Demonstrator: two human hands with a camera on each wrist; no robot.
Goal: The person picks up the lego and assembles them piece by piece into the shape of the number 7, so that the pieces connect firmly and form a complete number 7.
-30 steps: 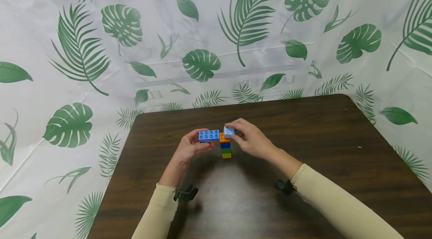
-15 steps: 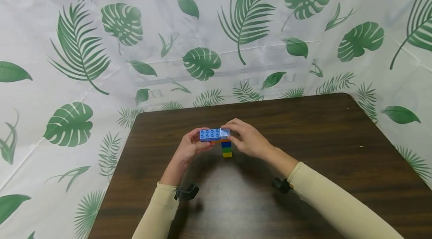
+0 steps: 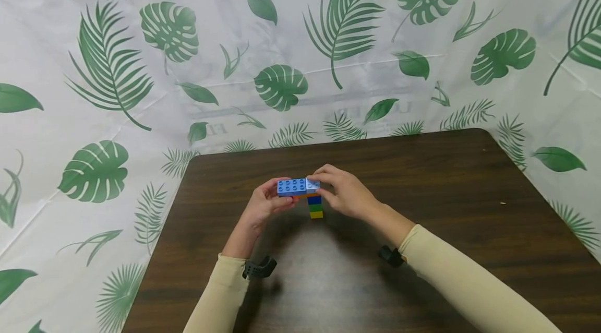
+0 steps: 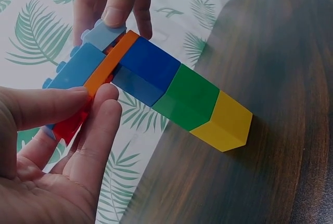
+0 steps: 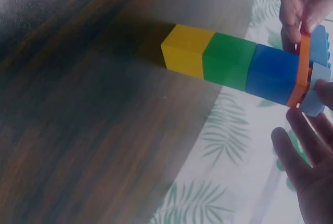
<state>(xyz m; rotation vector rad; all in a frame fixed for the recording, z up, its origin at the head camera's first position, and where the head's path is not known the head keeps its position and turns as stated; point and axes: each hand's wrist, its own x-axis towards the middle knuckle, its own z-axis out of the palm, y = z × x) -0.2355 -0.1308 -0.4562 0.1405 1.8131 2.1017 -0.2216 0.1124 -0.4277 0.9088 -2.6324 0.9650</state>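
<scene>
A tower of toy building bricks stands on the table, with yellow (image 4: 229, 125), green (image 4: 190, 98) and dark blue (image 4: 154, 64) bricks from bottom up. Across its top lies a thin orange brick (image 4: 108, 67), reaching out to the left. My left hand (image 3: 263, 207) grips that overhanging end, thumb in front; a long blue brick (image 3: 291, 187) sits on it and a red brick (image 4: 70, 124) shows beneath. Over the tower, my right hand (image 3: 351, 193) pinches a light blue brick (image 3: 312, 185) beside the blue one. Orange studs show in a narrow gap under it.
The dark wooden table (image 3: 422, 176) extends around the tower, its back edge near a white leaf-patterned curtain (image 3: 225, 87). A small pale speck (image 3: 503, 203) lies at the right. Black straps (image 3: 260, 267) are on both wrists.
My right hand has moved left and brought the light blue brick onto the orange brick, against the blue one. My left hand keeps its grip. Little differs over the last half second.
</scene>
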